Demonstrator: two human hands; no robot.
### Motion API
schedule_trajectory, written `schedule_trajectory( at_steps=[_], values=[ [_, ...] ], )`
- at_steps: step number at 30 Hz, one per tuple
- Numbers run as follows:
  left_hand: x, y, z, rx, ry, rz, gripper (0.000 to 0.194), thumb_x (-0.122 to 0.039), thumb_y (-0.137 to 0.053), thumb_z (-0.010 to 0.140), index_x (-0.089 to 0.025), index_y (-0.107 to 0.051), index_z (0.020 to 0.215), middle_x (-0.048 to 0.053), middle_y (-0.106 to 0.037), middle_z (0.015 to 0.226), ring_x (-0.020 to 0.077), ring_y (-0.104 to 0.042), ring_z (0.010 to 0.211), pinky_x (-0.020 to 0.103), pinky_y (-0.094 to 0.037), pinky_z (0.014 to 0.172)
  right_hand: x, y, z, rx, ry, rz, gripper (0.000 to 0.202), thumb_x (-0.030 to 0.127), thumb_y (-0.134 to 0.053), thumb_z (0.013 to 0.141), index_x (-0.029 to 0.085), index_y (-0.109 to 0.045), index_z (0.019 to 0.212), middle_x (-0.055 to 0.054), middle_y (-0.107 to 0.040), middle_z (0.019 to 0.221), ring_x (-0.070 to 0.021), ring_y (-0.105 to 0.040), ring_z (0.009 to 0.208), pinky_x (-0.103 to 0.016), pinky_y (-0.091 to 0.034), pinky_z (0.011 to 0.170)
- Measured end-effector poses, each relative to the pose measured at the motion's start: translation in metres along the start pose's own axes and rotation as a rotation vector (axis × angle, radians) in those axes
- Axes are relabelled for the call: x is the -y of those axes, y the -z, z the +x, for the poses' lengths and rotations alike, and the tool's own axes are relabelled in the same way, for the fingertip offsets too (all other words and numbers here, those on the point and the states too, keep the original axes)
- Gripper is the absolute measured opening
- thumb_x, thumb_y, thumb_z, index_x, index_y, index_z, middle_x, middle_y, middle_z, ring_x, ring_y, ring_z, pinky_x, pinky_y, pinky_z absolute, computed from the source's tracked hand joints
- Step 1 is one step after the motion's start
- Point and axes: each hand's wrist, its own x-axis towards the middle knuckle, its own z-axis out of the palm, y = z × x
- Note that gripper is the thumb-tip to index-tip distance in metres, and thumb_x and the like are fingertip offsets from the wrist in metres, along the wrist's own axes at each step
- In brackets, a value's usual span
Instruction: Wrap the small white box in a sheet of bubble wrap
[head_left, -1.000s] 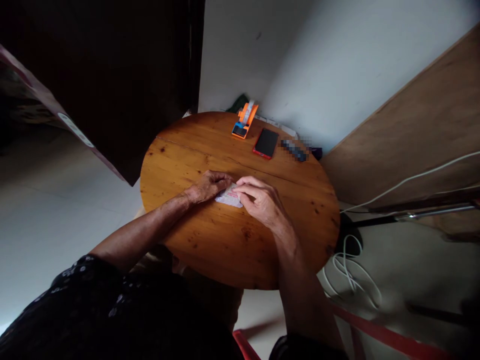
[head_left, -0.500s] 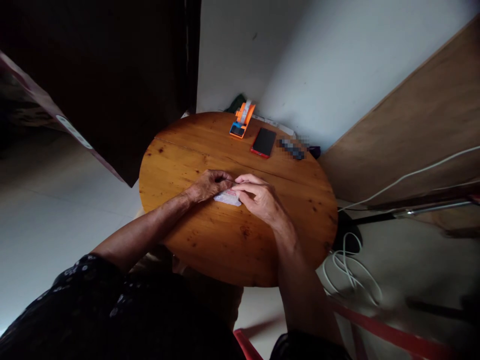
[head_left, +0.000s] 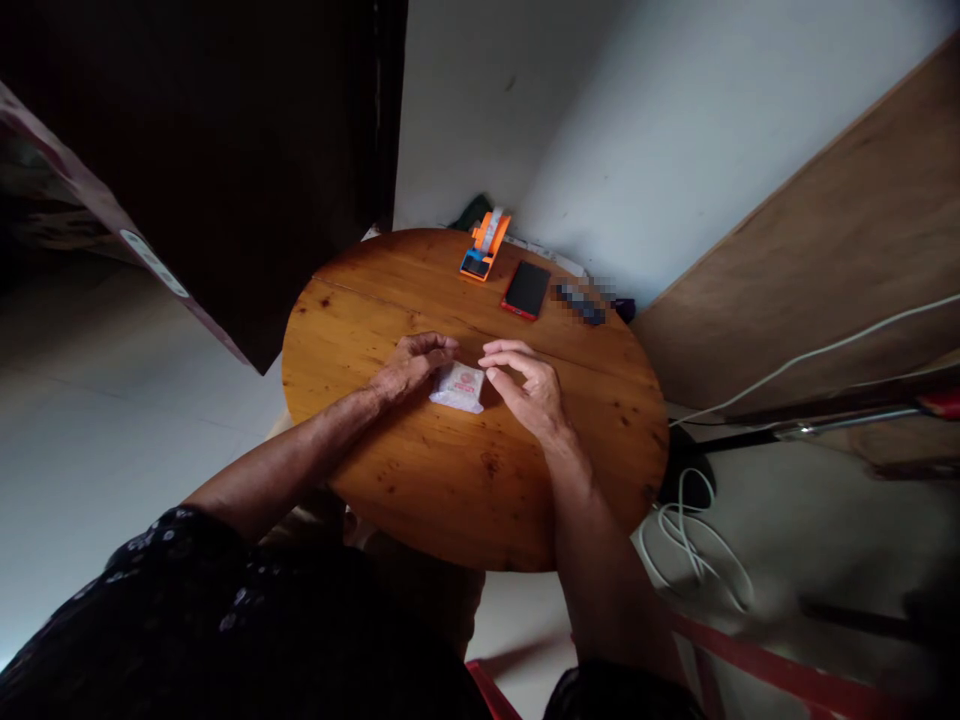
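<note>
A small white packet (head_left: 459, 385) with a red print on top, wrapped in what looks like clear or bubble plastic, lies on the round wooden table (head_left: 420, 470). At its upper left side is my left hand (head_left: 420, 362), fingers stretched forward and slightly bent, with nothing visible in them. My right hand (head_left: 529, 385) hovers at the upper right corner, its fingers apart and the tips close to the wrapping. Whether either hand still touches the plastic is hard to make out.
Toward the wall stand an orange and blue tape dispenser (head_left: 484, 245), a phone with a red edge (head_left: 526, 290) and a blurred dark object (head_left: 581, 303). A dark panel (head_left: 225, 150) borders the left. White cable (head_left: 694, 540) coils on the floor at right.
My hands have parted from over the packet, the left going slightly left and the right slightly right. More of the packet's top and its red print now shows.
</note>
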Motion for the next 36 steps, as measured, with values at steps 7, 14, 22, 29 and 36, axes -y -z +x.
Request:
schedule_trajectory(
  at_steps=[7,14,22,29,36],
  values=[
    [-0.001,0.004,0.003,-0.117,-0.022,-0.046,0.018,-0.019,-0.071,0.074,-0.012,-0.066,0.09,0.007,-0.071,0.087,0.0117,-0.062,0.076,0.022,-0.045,0.067,-0.004,-0.001,0.0,-0.041,-0.046,0.035,0.013,0.023,-0.06,0.086,0.023,-0.073,0.087,-0.008,-0.072,0.11,-0.0218,-0.068,0.104,-0.046,-0.054,0.097],
    [0.001,0.005,0.004,-0.102,-0.023,-0.049,0.018,-0.019,-0.07,0.072,-0.014,-0.066,0.089,0.005,-0.071,0.086,0.0114,-0.061,0.075,0.023,-0.046,0.069,-0.011,0.004,0.0,0.049,-0.223,0.132,0.013,0.025,-0.063,0.083,0.021,-0.073,0.091,-0.008,-0.073,0.111,-0.0196,-0.071,0.093,-0.041,-0.058,0.088],
    [0.0,0.004,-0.001,-0.012,-0.021,0.045,0.023,-0.018,-0.07,0.077,-0.011,-0.066,0.098,0.008,-0.072,0.096,0.0115,-0.062,0.076,0.025,-0.049,0.073,-0.003,0.004,-0.005,0.331,-0.192,0.142,0.063,0.031,-0.076,0.078,0.029,-0.055,0.137,-0.009,-0.062,0.141,-0.0295,-0.058,0.131,-0.054,-0.046,0.11],
    [0.003,0.004,0.0,0.074,-0.009,0.129,0.03,-0.019,-0.071,0.081,-0.011,-0.065,0.11,0.008,-0.071,0.092,0.0112,-0.06,0.07,0.025,-0.047,0.067,-0.001,0.0,-0.004,0.313,-0.17,0.109,0.064,0.031,-0.078,0.075,0.024,-0.056,0.135,-0.012,-0.071,0.126,-0.0271,-0.07,0.108,-0.05,-0.054,0.099],
    [0.008,0.005,0.003,0.096,-0.006,0.053,0.031,-0.016,-0.071,0.081,-0.01,-0.063,0.11,0.009,-0.071,0.094,0.0119,-0.062,0.072,0.026,-0.049,0.07,0.003,0.001,-0.003,0.315,-0.191,0.098,0.059,0.026,-0.076,0.074,0.023,-0.061,0.131,-0.013,-0.07,0.13,-0.0281,-0.069,0.116,-0.049,-0.053,0.101]
  ],
)
